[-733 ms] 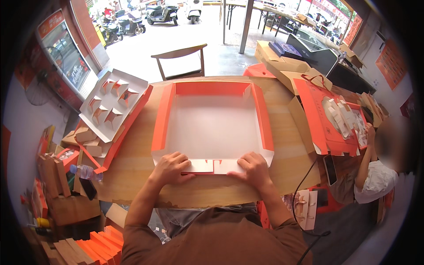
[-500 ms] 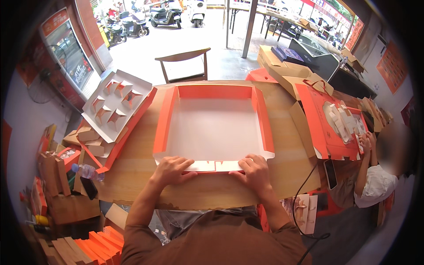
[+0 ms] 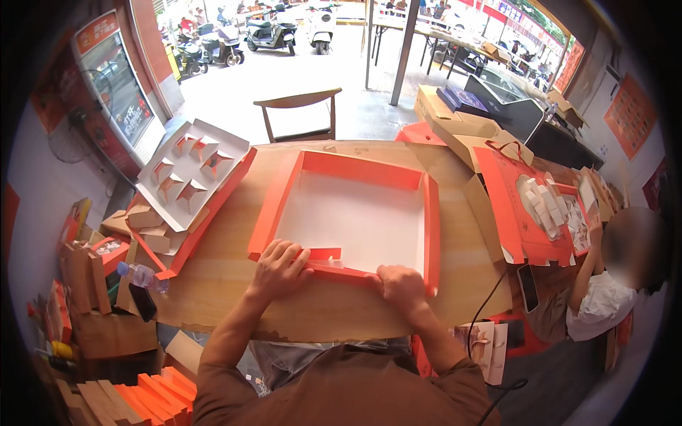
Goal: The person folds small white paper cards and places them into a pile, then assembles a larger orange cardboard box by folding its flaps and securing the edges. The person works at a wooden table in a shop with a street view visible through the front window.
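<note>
A shallow orange-red cardboard box [image 3: 348,227] with a white inside lies open-topped and slightly turned on the wooden table before me. Over the left part of its near wall, my left hand [image 3: 281,268] has its fingers hooked inward. A loose-looking orange flap [image 3: 325,253] stands up beside those fingertips. My right hand [image 3: 399,285] is closed on the same wall farther right, near the corner, its fingers curled. The far, left and right walls stand upright. Where my fingers press, the wall's fold is partly hidden.
On the left, a white tray with cut-out folds [image 3: 186,170] rests on another orange box. A bottle [image 3: 142,275] and a dark phone [image 3: 142,302] lie near it. At right are an orange box with white pieces [image 3: 529,206], a phone [image 3: 528,287], a cable and another person [image 3: 604,291].
The box has turned a little clockwise. Its near side, white and low before, now shows an upright orange wall. My right hand has shifted slightly left and down, its fingers more curled.
</note>
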`<state>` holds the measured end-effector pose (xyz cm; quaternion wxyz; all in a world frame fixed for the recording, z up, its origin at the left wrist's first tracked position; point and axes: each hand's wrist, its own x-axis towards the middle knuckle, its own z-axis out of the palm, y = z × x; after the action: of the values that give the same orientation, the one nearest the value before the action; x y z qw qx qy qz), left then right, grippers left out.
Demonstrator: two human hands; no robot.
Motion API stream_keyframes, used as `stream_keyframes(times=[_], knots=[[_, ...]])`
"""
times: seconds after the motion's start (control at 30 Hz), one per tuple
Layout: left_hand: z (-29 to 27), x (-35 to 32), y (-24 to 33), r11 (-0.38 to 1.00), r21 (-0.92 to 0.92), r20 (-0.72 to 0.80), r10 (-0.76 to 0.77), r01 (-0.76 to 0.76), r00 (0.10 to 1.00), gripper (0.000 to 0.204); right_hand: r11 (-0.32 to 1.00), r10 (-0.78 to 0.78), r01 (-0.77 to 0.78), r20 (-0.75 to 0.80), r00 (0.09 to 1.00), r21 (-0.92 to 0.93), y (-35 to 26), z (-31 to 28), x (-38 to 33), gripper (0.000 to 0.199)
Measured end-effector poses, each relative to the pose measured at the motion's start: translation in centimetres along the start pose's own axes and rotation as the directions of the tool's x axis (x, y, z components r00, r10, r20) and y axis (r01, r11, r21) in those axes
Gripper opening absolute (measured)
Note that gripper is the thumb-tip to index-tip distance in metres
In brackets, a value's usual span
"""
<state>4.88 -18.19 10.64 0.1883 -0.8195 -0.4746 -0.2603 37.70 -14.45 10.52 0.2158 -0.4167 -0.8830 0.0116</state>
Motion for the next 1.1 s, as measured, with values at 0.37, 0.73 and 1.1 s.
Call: stream_keyframes(times=[0.37,0.73,1.1], knots=[[0.7,0.3,1.2,0.949,-0.306,0.020,0.087,-0.077,0.996,0.023,0.997,0.068,-0.055,0.229,0.971,-0.060,-7.3,-0.4,-1.3,0.065],[0.3,0.0,-1.7,0.848,-0.513,0.054,-0.124,0.134,0.991,0.018,0.523,-0.706,0.529,-0.008,0.709,0.668,-13.9,-9.8,-3.7,0.069],[-1.1,-0.5,-5.0,0.723,-0.638,0.249,-0.131,0.264,0.960,0.018,0.760,0.085,-0.143,0.122,0.989,0.633,7.5,-14.2,5.5,0.054]])
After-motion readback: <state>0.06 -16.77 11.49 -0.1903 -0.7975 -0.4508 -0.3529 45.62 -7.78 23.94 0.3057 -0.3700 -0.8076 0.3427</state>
